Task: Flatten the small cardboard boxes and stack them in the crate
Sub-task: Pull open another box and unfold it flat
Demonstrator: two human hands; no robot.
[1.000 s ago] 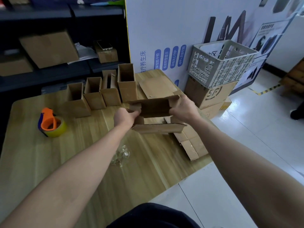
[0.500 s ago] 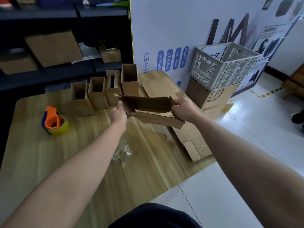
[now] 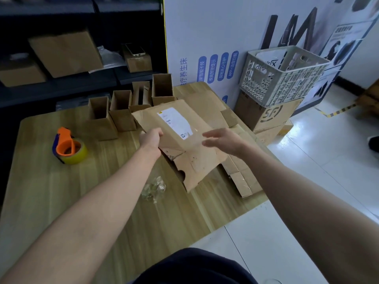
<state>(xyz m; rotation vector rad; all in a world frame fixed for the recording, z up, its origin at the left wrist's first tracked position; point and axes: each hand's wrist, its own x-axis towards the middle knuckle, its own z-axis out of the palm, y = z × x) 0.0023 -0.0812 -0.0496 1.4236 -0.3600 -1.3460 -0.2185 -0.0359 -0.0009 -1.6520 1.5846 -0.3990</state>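
At frame centre, left hand (image 3: 151,138) grips one flattened box (image 3: 180,128); right hand (image 3: 222,140) spread open. Four boxes (image 3: 123,111) stand unflattened; crate (image 3: 283,78) apparently holds no cardboard yet.

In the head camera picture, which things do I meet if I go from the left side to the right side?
Tape dispenser → left hand → flattened box → right hand → crate.
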